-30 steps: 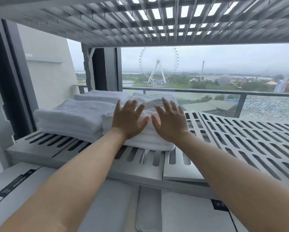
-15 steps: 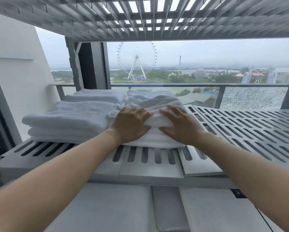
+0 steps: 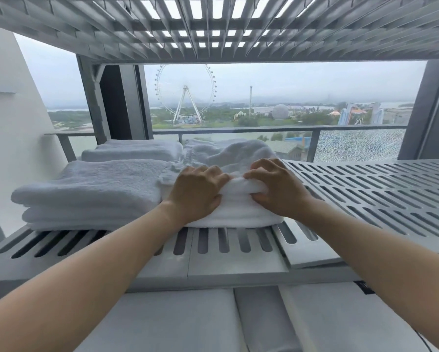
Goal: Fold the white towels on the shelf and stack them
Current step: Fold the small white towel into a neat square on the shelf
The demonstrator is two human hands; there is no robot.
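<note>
Slotted grey shelf (image 3: pixel 370 199) under white towels (image 3: pixel 99 186)

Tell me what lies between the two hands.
A bunched ridge of towel, gripped by the left hand and right hand; the head view shows it.

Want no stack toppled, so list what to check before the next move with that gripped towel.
1. Left hand grips the towel: ok.
2. Right hand grips the same towel's top fold: ok.
3. Towel lies wholly on the shelf: ok.
4. Left stack folded and even, beside the towel: ok.
5. Rear towel folded: not ok, it is crumpled.
6. Rear towel free of the grip: cannot tell, the hands hide the contact.
</note>
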